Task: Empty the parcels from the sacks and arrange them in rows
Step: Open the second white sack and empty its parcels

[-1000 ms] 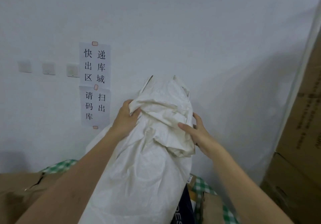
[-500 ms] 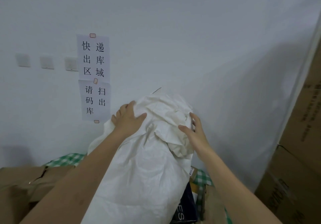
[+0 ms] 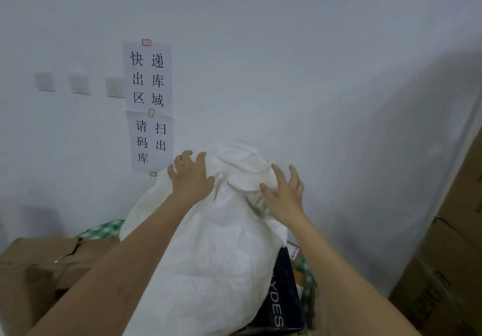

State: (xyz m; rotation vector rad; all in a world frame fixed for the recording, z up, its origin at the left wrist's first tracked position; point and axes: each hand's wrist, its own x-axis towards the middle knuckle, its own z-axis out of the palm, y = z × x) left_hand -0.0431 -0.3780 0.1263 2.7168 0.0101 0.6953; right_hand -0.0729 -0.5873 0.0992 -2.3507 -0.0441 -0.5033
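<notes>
White sack (image 3: 208, 257) is stood upright against the wall, centre frame. Left hand (image 3: 191, 179) is laid on its crumpled top, fingers spread, nothing gripped. Right hand (image 3: 285, 194) is laid alongside, fingers straight, loose. Dark parcel (image 3: 283, 291) is seen beside the sack.

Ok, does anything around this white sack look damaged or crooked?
Yes. The brown cardboard box at lower left has a ragged tear in its top. On the wall, the lower paper sign hangs slightly askew under the upper one. The crumpled white woven sack itself looks intact.
</notes>
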